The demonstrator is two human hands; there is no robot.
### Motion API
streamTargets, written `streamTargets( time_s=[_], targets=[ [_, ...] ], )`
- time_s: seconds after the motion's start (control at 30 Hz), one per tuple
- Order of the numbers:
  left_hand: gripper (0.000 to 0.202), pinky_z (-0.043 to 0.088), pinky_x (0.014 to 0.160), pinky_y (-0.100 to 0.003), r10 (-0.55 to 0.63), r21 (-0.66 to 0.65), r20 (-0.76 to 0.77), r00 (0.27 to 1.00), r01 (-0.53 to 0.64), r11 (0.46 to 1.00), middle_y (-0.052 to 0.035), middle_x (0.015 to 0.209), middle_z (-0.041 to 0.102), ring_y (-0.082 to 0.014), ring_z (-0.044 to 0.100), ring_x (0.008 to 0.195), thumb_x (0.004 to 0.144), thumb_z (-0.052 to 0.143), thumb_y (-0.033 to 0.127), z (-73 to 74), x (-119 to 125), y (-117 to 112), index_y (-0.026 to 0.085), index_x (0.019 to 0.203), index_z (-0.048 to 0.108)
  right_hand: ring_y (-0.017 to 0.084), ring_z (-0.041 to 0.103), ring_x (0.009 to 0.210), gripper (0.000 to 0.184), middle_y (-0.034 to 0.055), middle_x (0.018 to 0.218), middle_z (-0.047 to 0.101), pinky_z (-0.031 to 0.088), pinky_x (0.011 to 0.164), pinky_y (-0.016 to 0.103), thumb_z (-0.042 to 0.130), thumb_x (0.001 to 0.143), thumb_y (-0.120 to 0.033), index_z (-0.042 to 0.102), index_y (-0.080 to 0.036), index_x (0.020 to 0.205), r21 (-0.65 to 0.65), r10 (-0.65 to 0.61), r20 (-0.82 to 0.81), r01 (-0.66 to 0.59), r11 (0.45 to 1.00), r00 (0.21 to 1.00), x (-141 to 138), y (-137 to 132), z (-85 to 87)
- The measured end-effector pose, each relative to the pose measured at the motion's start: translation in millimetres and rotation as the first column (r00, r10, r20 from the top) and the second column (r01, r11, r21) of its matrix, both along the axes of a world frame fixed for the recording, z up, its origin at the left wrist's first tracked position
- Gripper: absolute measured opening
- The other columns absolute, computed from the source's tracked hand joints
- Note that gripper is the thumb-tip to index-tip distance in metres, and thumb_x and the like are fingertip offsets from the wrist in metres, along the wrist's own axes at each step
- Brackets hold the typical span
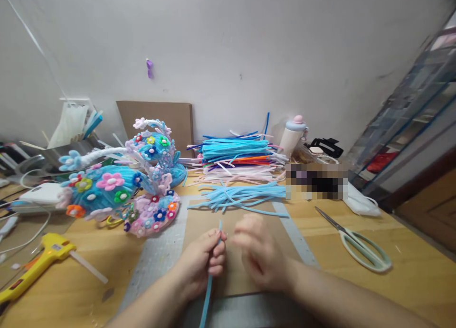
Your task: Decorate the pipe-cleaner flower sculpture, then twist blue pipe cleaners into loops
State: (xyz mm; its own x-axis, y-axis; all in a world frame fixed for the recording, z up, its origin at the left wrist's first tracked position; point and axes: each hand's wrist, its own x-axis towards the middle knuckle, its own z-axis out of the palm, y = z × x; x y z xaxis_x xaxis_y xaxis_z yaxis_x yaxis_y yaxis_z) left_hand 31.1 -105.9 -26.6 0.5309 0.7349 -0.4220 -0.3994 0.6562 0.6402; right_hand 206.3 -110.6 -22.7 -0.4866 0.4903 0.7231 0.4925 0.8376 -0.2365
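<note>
My left hand (204, 264) is closed around a light blue pipe cleaner (208, 290) that sticks up past my fingers and hangs down toward me. My right hand (258, 252) hovers just beside it, blurred by motion, fingers curled near the stem's top end. Both hands are over a brown cardboard sheet (245, 271) on a cutting mat (156, 257). A loose bunch of light blue pipe cleaners (242, 195) lies just beyond my hands.
A pipe-cleaner craft with coloured flowers (121, 185) sits at left. A yellow glue gun (35, 266) lies front left, scissors (359, 245) at right. A stack of mixed pipe cleaners (235, 159), a bottle (292, 135) and a cardboard panel (156, 124) stand at the wall.
</note>
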Motion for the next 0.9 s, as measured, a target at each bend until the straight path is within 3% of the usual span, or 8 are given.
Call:
streamTargets(
  time_s=[0.07,0.17,0.37,0.5,0.6,0.7,0.8,0.9],
  targets=[
    [0.026,0.007,0.035,-0.014,-0.041,0.029,-0.062,0.997,0.043,0.999,0.0101,0.051,0.030,-0.0016,0.015,0.037,0.077,0.063,0.039,3.8,-5.5,3.6,0.017,0.082,0.050,0.020,0.048,0.098,0.027,0.0082,0.102,0.058,0.033,0.088,0.038,0.042,0.077,-0.008,0.054,-0.018,0.099,-0.169,-0.224,0.076,0.234,0.957,0.972,7.4,25.9,1.5],
    [0.030,0.004,0.036,-0.015,-0.069,0.070,-0.116,0.991,0.077,0.995,0.0103,0.052,0.030,-0.0018,0.012,0.039,0.077,0.062,0.043,9.2,-9.2,4.4,0.017,0.084,0.048,0.023,0.047,0.101,0.020,0.0090,0.102,0.059,0.030,0.088,0.039,0.048,0.082,-0.014,0.058,-0.018,0.099,-0.200,-0.326,0.321,0.400,0.894,0.889,11.2,62.8,-3.8],
    [0.032,0.004,0.038,-0.017,-0.047,0.099,-0.185,0.982,0.066,0.993,0.0093,0.054,0.034,-0.0020,0.016,0.039,0.076,0.060,0.046,11.4,-5.7,2.9,0.018,0.083,0.047,0.023,0.050,0.095,0.014,0.0087,0.090,0.062,0.029,0.087,0.039,0.052,0.085,-0.024,0.064,-0.017,0.082,-0.176,-0.314,0.463,0.433,0.884,0.829,10.7,100.5,-11.9],
    [0.031,0.006,0.037,-0.015,0.007,0.098,-0.184,0.983,0.011,0.995,0.0077,0.060,0.040,-0.0010,0.022,0.039,0.076,0.061,0.043,9.0,-4.8,4.1,0.017,0.084,0.048,0.018,0.054,0.094,0.021,0.0064,0.099,0.064,0.035,0.081,0.029,0.044,0.089,-0.022,0.065,-0.019,0.093,-0.220,-0.265,0.435,0.387,0.896,0.861,21.5,113.8,11.6],
    [0.029,0.009,0.035,-0.014,0.128,0.162,-0.160,0.979,-0.102,0.981,0.0031,0.076,0.052,0.0002,0.028,0.039,0.077,0.060,0.042,8.7,-4.8,5.6,0.016,0.084,0.048,0.017,0.056,0.094,0.025,0.0032,0.105,0.065,0.037,0.075,0.026,0.043,0.090,-0.023,0.063,-0.023,0.103,-0.263,-0.236,0.405,0.360,0.895,0.883,28.4,105.0,40.7],
    [0.028,0.012,0.033,-0.013,0.225,0.231,-0.139,0.964,-0.190,0.954,0.0006,0.086,0.055,0.0011,0.032,0.039,0.078,0.061,0.041,10.0,-5.3,7.7,0.016,0.086,0.049,0.016,0.058,0.078,0.022,-0.0002,0.087,0.068,0.035,0.064,0.026,0.046,0.088,-0.034,0.066,-0.025,0.091,-0.400,-0.228,0.329,0.354,0.845,0.917,27.1,73.8,62.4],
    [0.031,0.014,0.032,-0.013,0.251,0.253,-0.091,0.964,-0.222,0.942,0.0049,0.076,0.053,0.0016,0.028,0.034,0.075,0.064,0.036,12.3,-6.3,8.5,0.019,0.095,0.049,0.014,0.056,0.066,0.025,-0.0010,0.074,0.065,0.034,0.058,0.025,0.044,0.088,-0.035,0.064,-0.023,0.081,-0.551,-0.201,0.230,0.298,0.780,0.952,21.5,35.7,63.8],
    [0.037,0.014,0.033,-0.013,0.244,0.232,-0.055,0.968,-0.225,0.946,0.0083,0.065,0.048,0.0010,0.024,0.033,0.073,0.066,0.031,14.5,-6.5,7.6,0.021,0.103,0.047,0.014,0.054,0.062,0.024,-0.0010,0.068,0.064,0.031,0.055,0.024,0.044,0.087,-0.033,0.063,-0.022,0.077,-0.639,-0.182,0.253,0.305,0.706,0.950,19.8,10.3,49.0]
  ],
)
